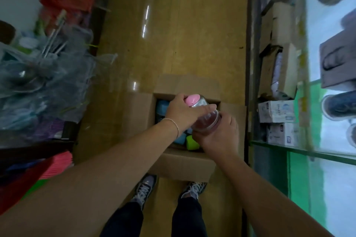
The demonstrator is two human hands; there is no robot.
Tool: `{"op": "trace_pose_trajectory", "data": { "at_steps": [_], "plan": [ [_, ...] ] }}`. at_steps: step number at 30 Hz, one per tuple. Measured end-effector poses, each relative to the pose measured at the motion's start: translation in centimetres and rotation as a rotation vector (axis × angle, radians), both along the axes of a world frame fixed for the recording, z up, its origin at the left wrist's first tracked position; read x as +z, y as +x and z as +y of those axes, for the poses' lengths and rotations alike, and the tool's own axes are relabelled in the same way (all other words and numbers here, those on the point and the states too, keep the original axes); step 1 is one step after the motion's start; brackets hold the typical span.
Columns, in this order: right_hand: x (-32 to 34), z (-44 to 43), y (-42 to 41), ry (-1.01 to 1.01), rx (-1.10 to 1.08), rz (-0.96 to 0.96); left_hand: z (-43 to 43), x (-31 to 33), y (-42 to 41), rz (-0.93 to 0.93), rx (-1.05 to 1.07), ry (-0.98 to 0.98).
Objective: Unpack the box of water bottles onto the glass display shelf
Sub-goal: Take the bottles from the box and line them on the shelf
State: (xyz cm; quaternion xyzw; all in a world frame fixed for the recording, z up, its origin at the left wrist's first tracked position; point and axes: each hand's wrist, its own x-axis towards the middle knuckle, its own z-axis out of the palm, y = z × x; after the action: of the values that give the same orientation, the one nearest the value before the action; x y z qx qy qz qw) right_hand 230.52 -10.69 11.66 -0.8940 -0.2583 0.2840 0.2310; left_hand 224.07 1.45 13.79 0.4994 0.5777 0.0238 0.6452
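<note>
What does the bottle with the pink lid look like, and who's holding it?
The bottle is see-through, plastic by its look, with a rounded pink lid closed on one end. It looks empty. It is tilted, with the lid pointing away from the person, and is held in the air above the open cardboard box. The left hand grips it just below the lid, and the right hand holds its base end. Nothing else touches it.
</note>
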Motion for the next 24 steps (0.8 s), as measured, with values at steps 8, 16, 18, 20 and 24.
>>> {"op": "trace_pose_trajectory", "data": {
  "at_steps": [8,16,18,20,24],
  "plan": [
    [15.3,0.0,-2.9,0.197,-0.246,-0.113,0.5,16.9,-0.6,-0.096,-0.290,0.339],
    [30.7,-2.4,-3.8,0.373,-0.489,-0.308,-1.4,33.0,0.2,-0.382,-0.530,0.574],
    [34.9,-3.6,-3.8,0.430,-0.550,-0.370,-2.6,37.4,0.4,-0.485,-0.574,0.622],
    [38.7,-5.1,-3.9,0.476,-0.602,-0.440,-4.1,41.4,0.5,-0.592,-0.606,0.656],
    [45.4,-9.1,-4.3,0.547,-0.698,-0.556,-8.1,48.1,0.9,-0.772,-0.645,0.672]
  ]
}}
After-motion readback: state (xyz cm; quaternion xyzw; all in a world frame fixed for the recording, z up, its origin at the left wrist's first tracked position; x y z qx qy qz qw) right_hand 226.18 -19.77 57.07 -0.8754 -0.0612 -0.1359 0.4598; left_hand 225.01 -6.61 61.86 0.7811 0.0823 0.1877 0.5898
